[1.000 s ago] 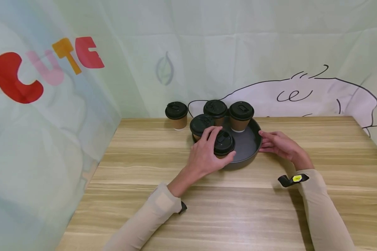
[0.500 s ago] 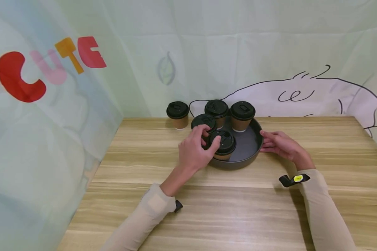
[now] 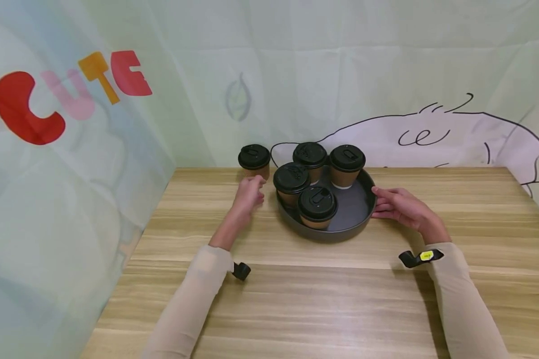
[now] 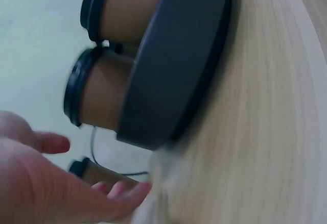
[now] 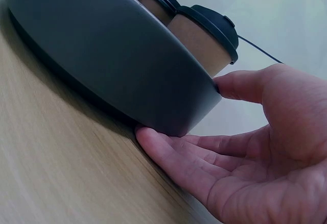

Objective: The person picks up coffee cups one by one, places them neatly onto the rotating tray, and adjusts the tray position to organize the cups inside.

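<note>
A dark grey round baking pan (image 3: 350, 207) holds several brown paper cups with black lids, among them a front cup (image 3: 317, 209), a left cup (image 3: 292, 182) and a far right cup (image 3: 346, 164). My right hand (image 3: 402, 209) holds the pan's right side, thumb at the rim and fingers low against its wall, as the right wrist view shows. My left hand (image 3: 247, 197) holds nothing; its fingers are right in front of a separate lidded cup (image 3: 254, 159) that stands on the table left of the pan. In the left wrist view, thumb and fingers (image 4: 125, 196) are spread apart.
The pan stands near the back of a wooden table (image 3: 323, 304). A printed cloth backdrop (image 3: 296, 89) rises directly behind the table and along its left side. Each sleeve carries a black wrist strap (image 3: 419, 257).
My left hand has let go of the front cup in the pan and moved left to the separate cup. The right hand has stayed on the pan.
</note>
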`<state>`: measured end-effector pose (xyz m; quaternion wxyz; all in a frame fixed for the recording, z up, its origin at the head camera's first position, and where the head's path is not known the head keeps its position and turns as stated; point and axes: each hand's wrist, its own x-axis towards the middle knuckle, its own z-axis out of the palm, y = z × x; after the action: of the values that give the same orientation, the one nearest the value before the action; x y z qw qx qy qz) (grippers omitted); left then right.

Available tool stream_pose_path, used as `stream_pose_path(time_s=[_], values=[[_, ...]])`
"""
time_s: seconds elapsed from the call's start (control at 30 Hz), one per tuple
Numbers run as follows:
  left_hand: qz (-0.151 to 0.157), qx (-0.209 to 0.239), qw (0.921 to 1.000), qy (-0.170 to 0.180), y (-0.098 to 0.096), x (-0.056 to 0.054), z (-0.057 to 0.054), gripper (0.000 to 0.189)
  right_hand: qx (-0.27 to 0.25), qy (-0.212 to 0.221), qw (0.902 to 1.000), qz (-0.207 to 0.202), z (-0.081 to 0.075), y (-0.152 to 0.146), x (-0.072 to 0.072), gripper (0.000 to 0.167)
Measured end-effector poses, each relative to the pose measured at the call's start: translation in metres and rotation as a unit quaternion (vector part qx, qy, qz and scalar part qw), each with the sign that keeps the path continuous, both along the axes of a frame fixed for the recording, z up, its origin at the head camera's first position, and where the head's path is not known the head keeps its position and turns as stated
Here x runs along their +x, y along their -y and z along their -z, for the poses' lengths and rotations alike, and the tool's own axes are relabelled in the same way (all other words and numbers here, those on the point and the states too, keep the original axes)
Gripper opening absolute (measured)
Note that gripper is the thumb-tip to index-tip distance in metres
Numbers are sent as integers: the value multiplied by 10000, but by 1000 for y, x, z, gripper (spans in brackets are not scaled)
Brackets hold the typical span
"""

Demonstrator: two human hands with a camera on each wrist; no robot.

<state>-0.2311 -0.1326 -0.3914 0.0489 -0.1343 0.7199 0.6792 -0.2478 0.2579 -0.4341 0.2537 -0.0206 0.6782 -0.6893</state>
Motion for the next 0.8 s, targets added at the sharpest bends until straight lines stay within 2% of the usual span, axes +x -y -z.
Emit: stream_pose_path(time_s=[0.1,0.2,0.4,0.5,0.63,0.8], values=[[297,751,9953,529,2,-3,8,50,-2,5,10000,11,0,0,0,50],[534,1096,9905,641,2,-4,17,45,-11,2,10000,-4,1,0,0,52],[885,1175,9877,521,1,-6,28,25,32,-11,10000,-39,1,-1,0,54],[1025,1240,9857,506,1,-7,31,23,40,17,10000,-64,0,-1,0,54],[1083,1328,9842,437,3,-8,34,23,-17,89,9998,-176,-1,-3,1,50],[1064,1397,9836,422,5,-9,38,25,-83,162,9985,-514,-1,-7,2,38]])
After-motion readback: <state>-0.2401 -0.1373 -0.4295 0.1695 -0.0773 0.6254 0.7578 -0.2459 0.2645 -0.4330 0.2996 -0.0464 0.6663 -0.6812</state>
